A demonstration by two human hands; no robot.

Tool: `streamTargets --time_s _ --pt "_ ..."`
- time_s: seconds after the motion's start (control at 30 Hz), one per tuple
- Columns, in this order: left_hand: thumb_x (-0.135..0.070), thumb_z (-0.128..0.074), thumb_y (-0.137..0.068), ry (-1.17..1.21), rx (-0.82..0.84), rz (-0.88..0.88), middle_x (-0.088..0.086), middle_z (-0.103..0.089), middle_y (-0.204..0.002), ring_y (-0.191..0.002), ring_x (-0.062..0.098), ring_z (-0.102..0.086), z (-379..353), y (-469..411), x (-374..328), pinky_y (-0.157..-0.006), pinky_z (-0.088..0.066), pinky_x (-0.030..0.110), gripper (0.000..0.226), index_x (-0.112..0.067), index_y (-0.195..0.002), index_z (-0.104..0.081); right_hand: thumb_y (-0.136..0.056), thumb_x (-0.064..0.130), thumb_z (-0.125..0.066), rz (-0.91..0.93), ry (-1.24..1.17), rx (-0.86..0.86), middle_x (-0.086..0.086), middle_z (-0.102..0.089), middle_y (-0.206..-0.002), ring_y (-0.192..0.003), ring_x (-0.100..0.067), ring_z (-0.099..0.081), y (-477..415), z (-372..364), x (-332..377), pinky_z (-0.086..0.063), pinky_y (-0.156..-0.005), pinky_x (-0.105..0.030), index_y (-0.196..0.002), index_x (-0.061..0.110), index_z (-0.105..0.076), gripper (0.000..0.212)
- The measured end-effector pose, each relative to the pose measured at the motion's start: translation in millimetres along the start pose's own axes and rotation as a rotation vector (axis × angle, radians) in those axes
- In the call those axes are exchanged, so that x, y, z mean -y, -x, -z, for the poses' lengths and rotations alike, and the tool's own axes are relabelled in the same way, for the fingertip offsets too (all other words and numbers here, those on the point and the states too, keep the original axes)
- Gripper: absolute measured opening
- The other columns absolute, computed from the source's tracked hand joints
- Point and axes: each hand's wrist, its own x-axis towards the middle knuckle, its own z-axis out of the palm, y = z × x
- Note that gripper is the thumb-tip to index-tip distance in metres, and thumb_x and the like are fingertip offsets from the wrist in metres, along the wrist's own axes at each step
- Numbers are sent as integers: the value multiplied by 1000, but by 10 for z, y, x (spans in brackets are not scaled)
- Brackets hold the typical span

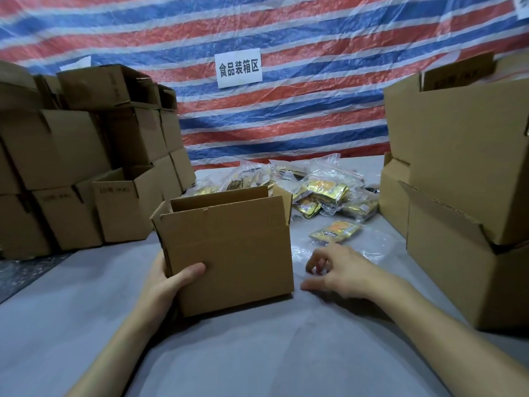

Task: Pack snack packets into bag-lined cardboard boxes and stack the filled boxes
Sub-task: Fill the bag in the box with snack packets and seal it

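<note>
The left grip [169, 285] holds the open box [229, 253] at its near-left bottom corner, with the thumb laid across the front face and the fingers hidden round the side. The box stands upright on the grey tabletop [257, 353], flaps up. No liner or packet shows inside it from this angle.

The right grip [340, 270] sits at 3 o'clock from the box, close to its near-right edge but not touching it. Its fingers are loosely curled and narrow, low over the tabletop, and I can see nothing held in them.

The coming move turns on the lone snack packet [335, 231], which lies flat at 12 o'clock from the right grip, a short reach ahead. Its long axis runs roughly 9 to 3, tipped slightly up toward 2. It rests on crumpled clear plastic [369, 250] that spreads to just beside the fingertips. I cannot tell whether the fingers touch the plastic.

The right grip is plainly the nearer one, since the box wall stands between the left grip and the packet. From the packet, the box mouth is at about 10 o'clock.

Farther off at 12 o'clock lies the packet pile [323, 193], behind and to the right of the box. Box stacks stand at 9 o'clock [57, 153] and at 3 o'clock [458, 167].
</note>
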Motion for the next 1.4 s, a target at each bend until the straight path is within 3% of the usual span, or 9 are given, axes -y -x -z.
streamTargets --time_s 0.2,0.3,0.4,0.53,0.63,0.87,1.03,1.27,1.4 --pt "-30 -85 -60 -2 29 -16 0 -76 -113 -99 19 -74 -44 30 -60 -72 -60 23 69 -19 -123 -62 -99 39 -56 -21 285 -219 4 -68 -110 -108 -25 -63 30 14 34 -47 -83 -34 -104 31 -65 13" --pt "-41 -84 -55 -9 14 -20 1 -76 -114 -100 20 -74 -54 41 -90 -72 -60 24 77 -16 -125 -61 -104 34 -44 -55 117 -438 -2 -70 -105 -100 -31 -63 21 53 -30 -49 -84 -41 -103 23 -54 15" --pt "-41 -84 -56 -7 34 -15 0 -76 -114 -100 18 -74 -61 46 -94 -72 -60 22 76 -19 -124 -61 -105 33 -42 -47 -48 -601 0 -64 -85 -80 -26 -57 -15 99 -97 -38 -66 -39 -93 20 -50 20" --pt "-42 -86 -57 -4 66 28 2 -74 -119 -106 21 -73 -70 41 -100 -77 -60 26 79 -20 -128 -60 -102 34 -49 -83 -351 -439 -3 -60 -79 -79 -26 -57 -93 4 -124 -41 -68 -39 -81 16 -52 28" --pt "-49 -93 -53 -1 61 55 3 -73 -121 -108 23 -72 -73 43 -118 -79 -61 29 89 -20 -130 -59 -99 42 -57 -88 -175 -314 2 -56 -71 -70 -19 -55 -76 -135 -127 -38 -62 -37 -76 20 -46 33" --pt "-45 -93 -49 30 71 97 3 -74 -119 -106 23 -73 -80 35 -140 -79 -61 32 95 -18 -133 -57 -90 20 -76 -30 -331 -420 3 -62 -68 -70 -18 -59 -44 -78 -82 -43 -64 -33 -69 18 -60 26" --pt "-36 -92 -49 77 59 95 9 -72 -120 -100 24 -75 -88 20 -139 -73 -61 27 92 -16 -132 -58 -87 15 -78 -49 -200 -401 3 -73 -76 -72 -15 -64 -145 319 114 -47 -68 -30 -71 23 -74 18" --pt "-40 -93 -53 64 86 41 6 -70 -127 -110 23 -71 -78 22 -113 -80 -60 30 91 -23 -135 -57 -88 18 -67 18 345 -572 5 -74 -86 -81 -19 -67 -75 1248 794 -60 -76 -43 -71 28 -75 21" --pt "-42 -94 -52 70 98 39 6 -71 -126 -110 23 -71 -78 27 -107 -81 -61 32 92 -25 -135 -58 -92 22 -68 88 406 -735 -2 -76 -93 -85 -27 -68 -29 1586 1093 -59 -80 -48 -86 24 -81 14"
